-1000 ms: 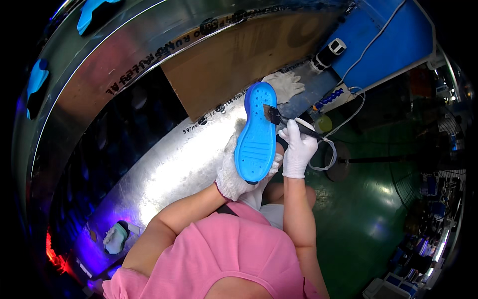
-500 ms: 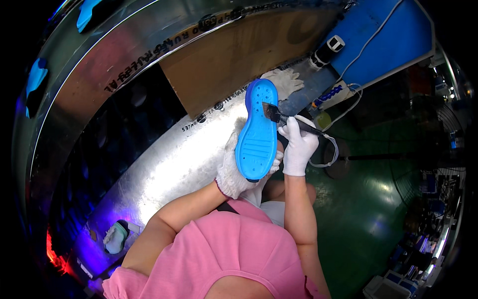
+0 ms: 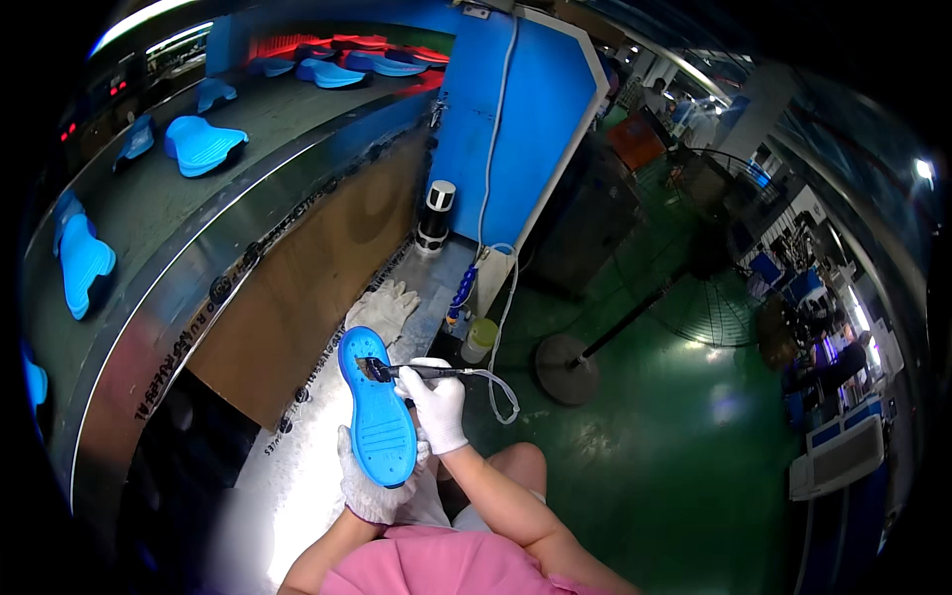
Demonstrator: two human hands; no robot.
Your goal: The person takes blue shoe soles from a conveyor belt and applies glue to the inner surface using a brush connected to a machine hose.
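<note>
My left hand (image 3: 363, 488), in a white knit glove, holds a bright blue shoe sole (image 3: 385, 436) from beneath and along its side. The sole's inner face is up, with a raised rim, small holes and a ribbed patch. In my white-gloved right hand (image 3: 438, 409) is a flat black-handled brush (image 3: 380, 371), gripped between thumb and fingers. Its bristles rest on the sole's far part. A clear thin tube (image 3: 508, 397) runs from the brush handle. The left fingers under the sole are partly hidden.
A conveyor belt (image 3: 268, 119) on the far left carries several blue soles (image 3: 198, 145). Behind the metal bench (image 3: 302, 476) stands a cardboard sheet (image 3: 297, 317). A spare glove (image 3: 382, 309), a black-and-white cylinder (image 3: 434, 220) and a yellow-topped container (image 3: 480, 339) lie beyond my hands. A standing fan (image 3: 567, 369) is right.
The view has swung up and to the right, so the conveyor and more of the room show. The brush stays on the sole's far part, and both hands keep their holds.
</note>
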